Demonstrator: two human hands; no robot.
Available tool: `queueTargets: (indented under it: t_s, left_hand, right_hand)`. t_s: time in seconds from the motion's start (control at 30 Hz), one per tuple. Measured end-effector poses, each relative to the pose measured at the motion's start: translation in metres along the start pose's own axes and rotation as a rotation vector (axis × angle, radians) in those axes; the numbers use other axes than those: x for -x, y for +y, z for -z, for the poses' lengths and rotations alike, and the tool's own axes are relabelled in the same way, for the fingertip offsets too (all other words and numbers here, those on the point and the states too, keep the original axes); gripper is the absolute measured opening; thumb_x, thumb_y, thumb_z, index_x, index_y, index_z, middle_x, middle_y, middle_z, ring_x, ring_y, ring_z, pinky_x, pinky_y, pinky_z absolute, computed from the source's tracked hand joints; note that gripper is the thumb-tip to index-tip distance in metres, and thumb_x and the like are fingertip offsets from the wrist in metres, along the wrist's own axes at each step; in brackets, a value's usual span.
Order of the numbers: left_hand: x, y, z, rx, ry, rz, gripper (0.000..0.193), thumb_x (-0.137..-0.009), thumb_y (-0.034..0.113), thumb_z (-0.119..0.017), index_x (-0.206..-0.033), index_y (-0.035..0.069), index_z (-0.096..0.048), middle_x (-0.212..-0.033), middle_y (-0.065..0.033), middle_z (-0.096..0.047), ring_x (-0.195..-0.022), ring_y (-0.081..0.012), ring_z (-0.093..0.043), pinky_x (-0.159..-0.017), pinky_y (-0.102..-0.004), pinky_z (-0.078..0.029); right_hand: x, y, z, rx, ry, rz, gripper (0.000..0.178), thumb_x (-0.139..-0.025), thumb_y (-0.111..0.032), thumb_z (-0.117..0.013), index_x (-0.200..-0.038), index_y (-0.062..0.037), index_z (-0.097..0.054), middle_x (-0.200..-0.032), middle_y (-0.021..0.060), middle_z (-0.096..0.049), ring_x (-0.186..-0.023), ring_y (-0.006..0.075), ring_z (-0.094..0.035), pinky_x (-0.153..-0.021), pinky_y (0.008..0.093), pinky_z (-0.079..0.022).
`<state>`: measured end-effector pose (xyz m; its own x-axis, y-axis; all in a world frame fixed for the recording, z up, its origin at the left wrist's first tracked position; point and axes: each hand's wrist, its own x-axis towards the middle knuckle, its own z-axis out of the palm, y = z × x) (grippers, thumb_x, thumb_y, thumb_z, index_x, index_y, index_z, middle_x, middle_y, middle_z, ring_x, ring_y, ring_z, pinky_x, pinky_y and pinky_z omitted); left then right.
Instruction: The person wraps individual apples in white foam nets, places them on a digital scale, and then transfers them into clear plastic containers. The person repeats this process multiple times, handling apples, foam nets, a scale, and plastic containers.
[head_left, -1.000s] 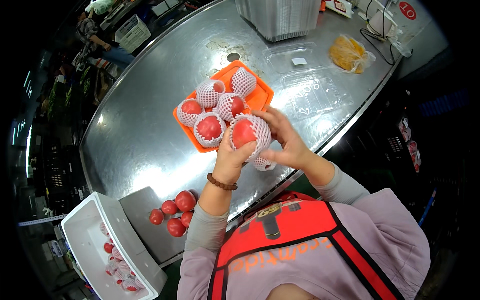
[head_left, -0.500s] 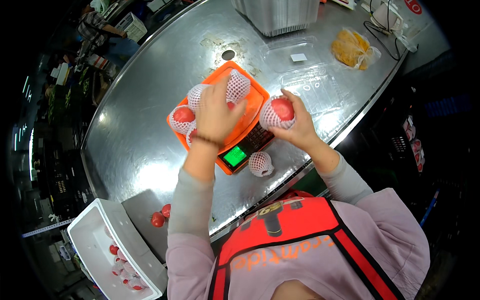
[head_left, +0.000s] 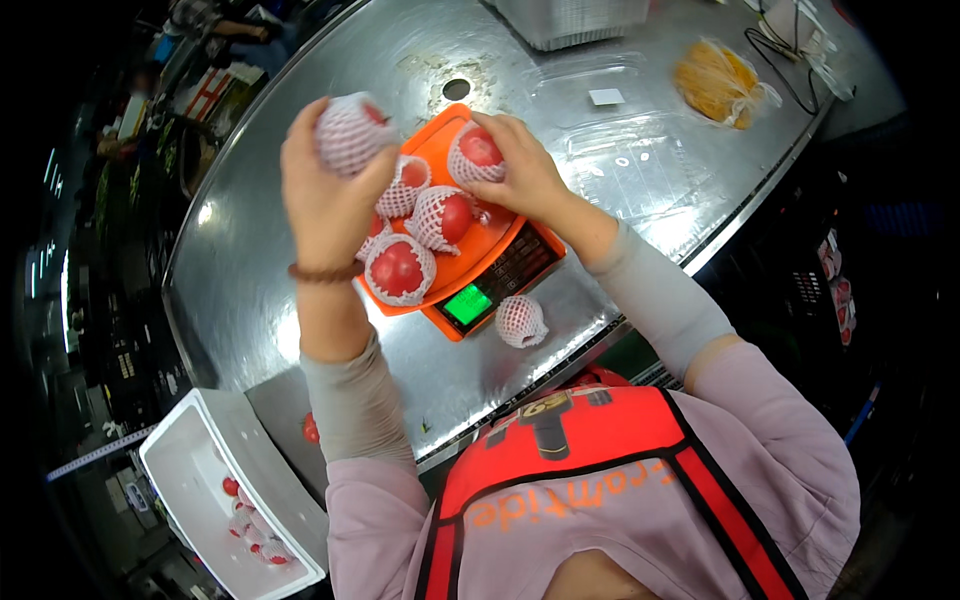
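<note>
My left hand (head_left: 328,205) grips a tomato in a white foam net (head_left: 350,140), raised just off the left side of the orange scale tray (head_left: 482,248). At the tray's far right corner, my right hand (head_left: 532,178) has its fingers round another netted tomato (head_left: 478,150); whether that one rests on the tray I cannot tell. Between my hands, several netted tomatoes (head_left: 398,270) sit in the tray. The scale's green display (head_left: 467,306) is lit at its near side. One more netted tomato (head_left: 521,321) lies on the metal table beside the keypad.
A white foam box (head_left: 205,395) with several netted tomatoes stands at the lower left, near a loose tomato (head_left: 311,428). Clear plastic trays (head_left: 650,165), a stack of containers (head_left: 575,25), a bag of something yellow (head_left: 722,85) and a black cable (head_left: 775,50) occupy the table's far side.
My left hand has lifted a netted tomato and moved left of the scale. My right hand has carried its tomato from beside the scale to the tray's far right corner.
</note>
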<state>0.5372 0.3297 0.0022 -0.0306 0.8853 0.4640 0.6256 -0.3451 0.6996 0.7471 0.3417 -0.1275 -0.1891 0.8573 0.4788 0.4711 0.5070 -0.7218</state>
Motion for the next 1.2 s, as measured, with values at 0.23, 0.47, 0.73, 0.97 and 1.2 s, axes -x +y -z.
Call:
queueTargets:
  t_s: [0.23,0.47,0.73,0.97,1.2]
  left_hand:
    - [0.117,0.025,0.080,0.190,0.040,0.147,0.074,-0.065,0.001,-0.074,-0.132,0.003,-0.042,-0.117,-0.0109,-0.052,-0.105,-0.0203,-0.056,-0.091,-0.0342,-0.047]
    - [0.244,0.011,0.073,0.262,0.032,0.672,0.076,-0.064,0.004,-0.075,-0.132,0.002,-0.040,-0.121,-0.0107,-0.048,-0.110,-0.0205,-0.052,-0.095,-0.0338,-0.044]
    - [0.283,-0.005,0.023,-0.081,-0.216,0.408,0.070,-0.061,0.013,-0.079,-0.123,0.003,-0.048,-0.118,-0.0185,-0.049,-0.108,-0.0360,-0.051,-0.093,-0.0417,-0.043]
    - [0.292,-0.018,-0.013,-0.065,-0.275,0.349,0.068,-0.061,0.020,-0.079,-0.121,0.004,-0.050,-0.119,-0.0191,-0.050,-0.110,-0.0371,-0.051,-0.093,-0.0429,-0.044]
    - [0.278,-0.009,-0.018,-0.034,-0.296,0.257,0.069,-0.061,0.020,-0.080,-0.121,0.004,-0.050,-0.121,-0.0195,-0.050,-0.111,-0.0377,-0.051,-0.093,-0.0430,-0.044]
  right_hand:
    - [-0.010,0.004,0.035,-0.101,0.026,-0.024,0.083,-0.074,-0.038,-0.076,-0.142,-0.0097,-0.038,-0.137,0.0168,-0.047,-0.129,0.0317,-0.043,-0.106,0.0418,-0.033]
    - [0.048,0.003,0.114,-0.324,0.391,-0.141,0.049,-0.085,-0.011,-0.065,-0.130,-0.0036,-0.049,-0.122,0.0114,-0.059,-0.116,0.0214,-0.054,-0.100,0.0354,-0.038]
    - [0.173,-0.037,0.021,-0.035,-0.284,-0.081,0.060,-0.072,-0.024,-0.075,-0.125,-0.0062,-0.052,-0.120,0.0154,-0.054,-0.109,0.0332,-0.053,-0.092,0.0403,-0.044]
    - [0.196,-0.045,-0.021,0.200,-0.443,-0.011,0.073,-0.060,-0.017,-0.078,-0.126,-0.0085,-0.050,-0.125,0.0133,-0.048,-0.113,0.0345,-0.046,-0.091,0.0426,-0.045]
    - [0.199,-0.037,0.000,0.224,-0.463,0.006,0.074,-0.056,-0.010,-0.077,-0.125,-0.0082,-0.050,-0.124,0.0133,-0.048,-0.112,0.0343,-0.046,-0.091,0.0423,-0.044]
